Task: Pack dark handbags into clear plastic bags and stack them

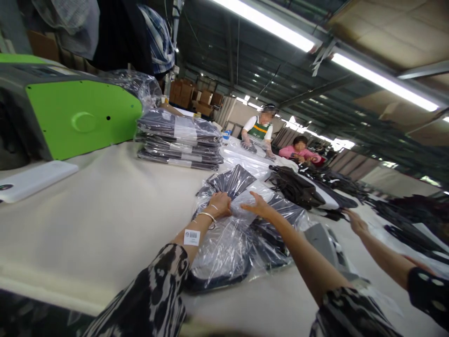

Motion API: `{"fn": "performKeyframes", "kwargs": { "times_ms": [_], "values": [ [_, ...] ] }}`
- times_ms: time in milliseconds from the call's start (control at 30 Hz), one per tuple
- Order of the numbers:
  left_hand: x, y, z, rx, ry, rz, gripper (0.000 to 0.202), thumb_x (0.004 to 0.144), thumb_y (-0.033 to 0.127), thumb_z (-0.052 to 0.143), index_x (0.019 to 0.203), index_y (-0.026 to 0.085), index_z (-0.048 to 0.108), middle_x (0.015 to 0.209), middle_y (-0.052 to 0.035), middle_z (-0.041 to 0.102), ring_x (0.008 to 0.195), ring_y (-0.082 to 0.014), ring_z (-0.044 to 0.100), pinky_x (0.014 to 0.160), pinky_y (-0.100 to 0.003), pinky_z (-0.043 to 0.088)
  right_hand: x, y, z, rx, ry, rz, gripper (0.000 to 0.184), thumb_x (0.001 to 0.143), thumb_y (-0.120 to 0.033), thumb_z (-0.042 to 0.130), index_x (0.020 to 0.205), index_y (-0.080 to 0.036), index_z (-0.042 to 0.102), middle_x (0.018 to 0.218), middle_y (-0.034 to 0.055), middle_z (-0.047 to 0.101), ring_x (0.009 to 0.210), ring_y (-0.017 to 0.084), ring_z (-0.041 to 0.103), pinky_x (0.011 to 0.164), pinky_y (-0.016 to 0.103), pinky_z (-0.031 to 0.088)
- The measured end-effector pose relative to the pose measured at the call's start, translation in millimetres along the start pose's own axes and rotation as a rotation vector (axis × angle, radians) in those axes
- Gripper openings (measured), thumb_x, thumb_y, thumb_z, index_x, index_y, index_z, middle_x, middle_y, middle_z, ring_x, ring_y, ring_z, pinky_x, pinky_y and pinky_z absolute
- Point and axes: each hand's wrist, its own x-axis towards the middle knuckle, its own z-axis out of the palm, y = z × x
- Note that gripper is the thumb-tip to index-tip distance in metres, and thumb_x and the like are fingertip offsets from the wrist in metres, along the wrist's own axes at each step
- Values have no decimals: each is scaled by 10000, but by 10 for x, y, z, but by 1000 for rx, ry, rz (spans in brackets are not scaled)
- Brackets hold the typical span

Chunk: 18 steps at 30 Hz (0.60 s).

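A dark folded garment in a clear plastic bag (224, 252) lies in front of me on the pale table. My left hand (220, 205) presses on the bag with its fingers curled into the plastic, a bunched fold of it in the grip. A barcode sticker (191, 237) is stuck to my left forearm. My right hand (258, 205) rests over a whitish panel of the same bag, thumb and fingers spread apart. Much of the garment is blurred by the shiny, wrinkled plastic.
A stack of bagged garments (180, 140) stands behind the bag, beside a green machine (84, 117). A grey tape dispenser-like object (322, 241) sits to the right. Another person's hand (356, 222) reaches in near dark garments (298, 187). Two people work farther back.
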Motion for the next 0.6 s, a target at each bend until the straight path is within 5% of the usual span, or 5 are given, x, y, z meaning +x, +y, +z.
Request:
{"fn": "performKeyframes", "kwargs": {
  "times_ms": [167, 233, 333, 433, 600],
  "values": [
    [56, -20, -77, -49, -66, 19, 161, 634, 282, 749, 762, 190, 720, 954, -68, 696, 979, -263, 622, 903, -372, 453, -122, -97, 281, -49, 93, 42, 1038, 630, -379, 830, 1476, -88, 305, 1569, 241, 257, 1482, 337, 187, 1206, 454, 167],
    [92, -49, -159, -94, -137, 60, 159, 647, 283, 736, 780, 196, 732, 887, -38, 709, 907, -230, 643, 848, -327, 475, -224, -138, 190, 51, 114, 27, 1013, 671, -389, 798, 1492, -97, 283, 1573, 219, 268, 1474, 302, 232, 1201, 416, 211],
    [116, -108, -298, -169, -219, 135, 171, 714, 249, 661, 862, 203, 734, 895, 0, 725, 855, -173, 652, 783, -251, 482, -535, -42, -219, 248, 186, -6, 923, 748, -503, 711, 1497, -150, 304, 1559, 170, 328, 1436, 285, 326, 1176, 413, 284],
    [80, -157, -373, -207, -219, 171, 224, 822, 276, 537, 943, 198, 708, 956, 2, 724, 857, -157, 650, 770, -238, 480, -1046, 408, -770, 235, 338, 20, 834, 740, -564, 689, 1445, -205, 426, 1492, 137, 451, 1369, 320, 429, 1149, 452, 325],
    [-48, -104, -265, -147, -122, 159, 278, 723, 400, 679, 930, 215, 671, 1022, -26, 687, 1009, -228, 613, 955, -331, 421, -2005, 1792, -1441, 177, 568, 364, 615, 719, -593, 662, 1217, -232, 656, 1229, 165, 672, 1116, 349, 639, 988, 477, 466]
  ]
}}
